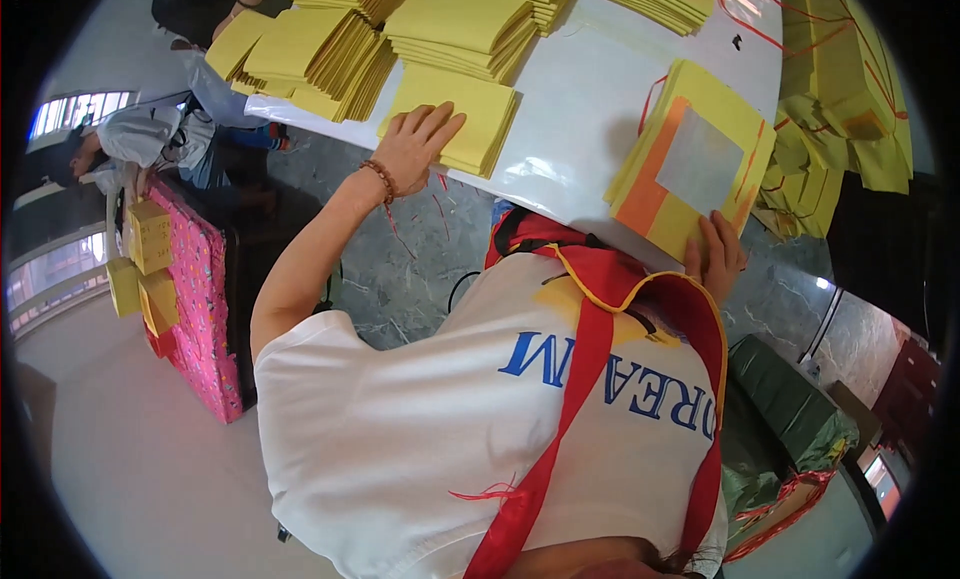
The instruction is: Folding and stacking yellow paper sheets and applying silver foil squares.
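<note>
My left hand [420, 144] lies on a short stack of yellow paper sheets [475, 134] at the near edge of the white table. Its fingers are stretched out and slightly apart. At the right, my right hand [716, 251] rests its fingertips against the near corner of a thick bundle of yellow paper [690, 164]. An orange and grey sheet lies on top of that bundle, and red string runs along it. The thumb of my right hand is hidden. I cannot tell whether the yellow pieces are envelopes or folded sheets.
Several more yellow stacks [455, 24] stand along the far and left parts of the white table [570, 109]. Tied yellow bundles [845, 69] are piled beyond its right end. Another person [165, 134] is at the far left, near a pink patterned surface [200, 299] with yellow boxes.
</note>
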Motion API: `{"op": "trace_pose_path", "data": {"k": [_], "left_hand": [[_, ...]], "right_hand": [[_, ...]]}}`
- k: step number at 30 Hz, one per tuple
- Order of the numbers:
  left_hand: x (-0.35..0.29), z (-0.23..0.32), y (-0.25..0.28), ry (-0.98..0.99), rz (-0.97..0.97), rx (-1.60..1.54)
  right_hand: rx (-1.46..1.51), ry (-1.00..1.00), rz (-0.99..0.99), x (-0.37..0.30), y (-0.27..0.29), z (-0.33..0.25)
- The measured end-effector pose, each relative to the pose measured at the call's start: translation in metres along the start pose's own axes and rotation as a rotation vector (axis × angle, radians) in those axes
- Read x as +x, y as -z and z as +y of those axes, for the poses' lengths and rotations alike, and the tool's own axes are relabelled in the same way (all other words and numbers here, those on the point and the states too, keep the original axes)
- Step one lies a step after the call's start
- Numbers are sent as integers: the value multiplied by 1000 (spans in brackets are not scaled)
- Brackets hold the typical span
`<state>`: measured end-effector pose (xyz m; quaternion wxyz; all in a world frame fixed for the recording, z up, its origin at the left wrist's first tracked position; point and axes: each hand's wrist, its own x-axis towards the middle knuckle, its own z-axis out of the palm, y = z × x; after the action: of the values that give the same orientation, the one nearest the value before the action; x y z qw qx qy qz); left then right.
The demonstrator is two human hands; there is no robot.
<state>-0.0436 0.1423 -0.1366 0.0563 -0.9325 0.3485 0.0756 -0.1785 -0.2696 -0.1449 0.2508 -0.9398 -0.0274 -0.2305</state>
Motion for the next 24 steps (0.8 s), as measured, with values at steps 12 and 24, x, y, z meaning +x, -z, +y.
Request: {"op": "trace_pose_path", "data": {"k": [12,24], "left_hand": [[77,119,62,-434,365,-709],[127,166,67,-758,328,-629]], "right_hand": [[239,-141,4,11,9,3],[818,-449,72,4,7,21]]}}
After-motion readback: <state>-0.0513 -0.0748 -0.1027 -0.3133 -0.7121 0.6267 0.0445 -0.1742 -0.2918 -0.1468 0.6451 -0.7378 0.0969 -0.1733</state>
